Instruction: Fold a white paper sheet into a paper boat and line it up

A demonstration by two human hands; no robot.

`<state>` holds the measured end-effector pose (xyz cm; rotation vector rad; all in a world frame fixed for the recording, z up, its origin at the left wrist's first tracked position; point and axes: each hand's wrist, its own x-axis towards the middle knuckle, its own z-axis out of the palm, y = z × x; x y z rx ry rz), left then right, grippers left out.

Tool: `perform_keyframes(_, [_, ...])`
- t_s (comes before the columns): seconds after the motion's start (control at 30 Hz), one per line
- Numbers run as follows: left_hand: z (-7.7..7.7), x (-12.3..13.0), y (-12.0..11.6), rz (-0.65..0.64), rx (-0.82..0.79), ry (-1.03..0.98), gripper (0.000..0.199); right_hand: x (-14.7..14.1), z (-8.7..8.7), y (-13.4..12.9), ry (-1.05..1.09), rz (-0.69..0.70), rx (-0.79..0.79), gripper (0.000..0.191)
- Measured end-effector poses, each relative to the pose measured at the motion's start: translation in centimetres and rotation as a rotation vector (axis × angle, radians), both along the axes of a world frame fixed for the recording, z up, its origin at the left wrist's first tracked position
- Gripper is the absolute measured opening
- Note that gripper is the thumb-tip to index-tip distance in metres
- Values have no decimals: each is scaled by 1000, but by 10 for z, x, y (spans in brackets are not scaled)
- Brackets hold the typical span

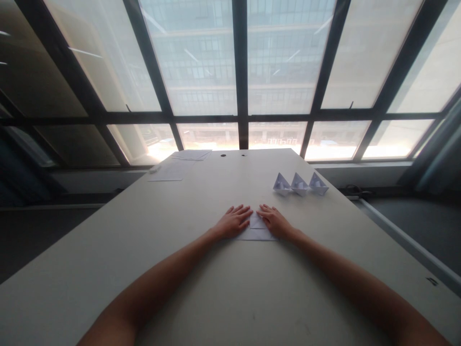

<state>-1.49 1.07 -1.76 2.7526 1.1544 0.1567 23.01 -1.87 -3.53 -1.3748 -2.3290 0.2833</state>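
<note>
A folded sheet of white paper (257,234) lies flat on the table in front of me, with a straight crease across it. My left hand (235,221) rests on its left side, palm down with the fingers stretched out. On the right side lies my right hand (272,219), also flat with its fingers extended. Between the two hands the middle of the paper shows; its outer upper parts are hidden under them. Beyond my right hand, three folded white paper boats (299,184) stand side by side in a row.
The white table (187,298) stretches away toward large dark-framed windows. White paper sheets (167,171) lie at its far left. Near the far edge is a dark round hole (223,155). A cable (356,191) is beyond the right edge, and curtains (435,149) hang at both sides.
</note>
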Motion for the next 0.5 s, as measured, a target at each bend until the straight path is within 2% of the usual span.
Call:
perform_keyframes(0.13, [-1,1,0,9,5,8,53,-2,9,-9,8,230,70,41])
perform_keyframes(0.2, [-2,2,-1,44,24,2,52,-3,14,-13,14,290,89,40])
perform_keyframes(0.4, [-6,2,1,340,113,-38,50,-5,17,-14,-6,275,71,38])
perform_keyframes(0.5, [-9,0,3,418,189,-119,48,-5,15,-12,-12,254,59,38])
